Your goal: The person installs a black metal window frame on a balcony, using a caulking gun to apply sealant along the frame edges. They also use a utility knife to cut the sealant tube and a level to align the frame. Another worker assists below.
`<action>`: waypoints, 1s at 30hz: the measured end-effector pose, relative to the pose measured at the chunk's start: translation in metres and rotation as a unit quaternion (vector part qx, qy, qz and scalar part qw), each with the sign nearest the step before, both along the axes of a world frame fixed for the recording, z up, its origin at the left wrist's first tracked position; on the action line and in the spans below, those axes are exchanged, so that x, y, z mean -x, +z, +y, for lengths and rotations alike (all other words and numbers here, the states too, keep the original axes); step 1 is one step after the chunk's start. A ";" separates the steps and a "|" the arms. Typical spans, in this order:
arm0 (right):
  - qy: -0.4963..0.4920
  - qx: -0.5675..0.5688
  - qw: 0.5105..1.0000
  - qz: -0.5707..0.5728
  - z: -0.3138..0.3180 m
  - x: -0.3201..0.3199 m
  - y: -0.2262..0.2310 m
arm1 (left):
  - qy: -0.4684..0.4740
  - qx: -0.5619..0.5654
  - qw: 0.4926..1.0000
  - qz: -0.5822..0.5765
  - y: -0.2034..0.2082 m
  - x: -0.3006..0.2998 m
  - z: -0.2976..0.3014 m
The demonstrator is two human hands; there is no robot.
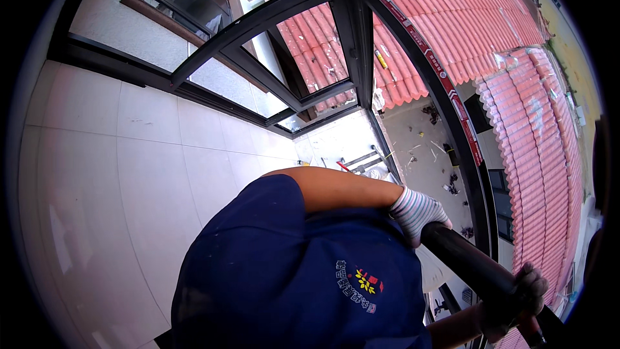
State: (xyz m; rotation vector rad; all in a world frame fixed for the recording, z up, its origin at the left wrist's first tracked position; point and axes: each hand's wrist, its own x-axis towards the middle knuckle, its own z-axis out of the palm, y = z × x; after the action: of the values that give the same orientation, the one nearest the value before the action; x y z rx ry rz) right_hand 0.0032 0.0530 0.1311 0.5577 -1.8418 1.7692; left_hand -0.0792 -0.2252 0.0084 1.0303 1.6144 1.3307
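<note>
We look down over our own chest, covered by a dark blue shirt with a small printed emblem. Our left hand, in a white knitted glove, wraps its grip fully shut around the upper part of a thick black tube that slants down toward the lower right. Our right hand, in a darker, dirtier glove, closes its grip around the same tube lower down, near the frame's edge. The tube lies just beside a black metal window frame that curves past our hands. Beyond the frame, pink tiled roofs slope away below. To our left spreads a pale tiled floor, bounded by more dark glazed framing.
</note>
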 end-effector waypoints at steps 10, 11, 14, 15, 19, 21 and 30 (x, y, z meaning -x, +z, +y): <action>-0.196 0.043 0.962 -0.184 -0.053 0.016 0.007 | 0.213 0.099 0.971 0.054 0.001 -0.029 -0.004; -0.207 0.042 0.957 -0.200 -0.058 0.015 0.007 | 0.220 0.103 0.969 0.052 -0.001 -0.031 -0.005; -0.218 0.073 0.945 -0.232 -0.054 0.017 0.004 | 0.221 0.109 0.968 0.041 0.000 -0.032 -0.006; -0.196 0.086 0.950 -0.225 -0.052 0.018 0.003 | 0.210 0.109 0.971 0.034 0.000 -0.031 -0.007; 0.029 0.107 0.989 -0.102 -0.009 0.015 -0.016 | 0.125 0.067 0.989 0.040 -0.003 -0.021 -0.012; 0.038 0.083 0.995 -0.043 -0.001 0.013 -0.020 | 0.083 0.041 0.995 0.028 0.004 -0.017 -0.014; 0.453 0.182 0.872 0.041 -0.025 0.038 0.033 | -0.070 -0.040 0.997 -0.021 0.009 -0.002 -0.008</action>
State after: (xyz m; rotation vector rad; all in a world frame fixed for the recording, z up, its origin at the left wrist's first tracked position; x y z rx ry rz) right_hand -0.0345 0.0282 0.1643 1.4711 -1.1664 2.5282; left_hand -0.0771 -0.2335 0.0175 1.1345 1.4407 1.3217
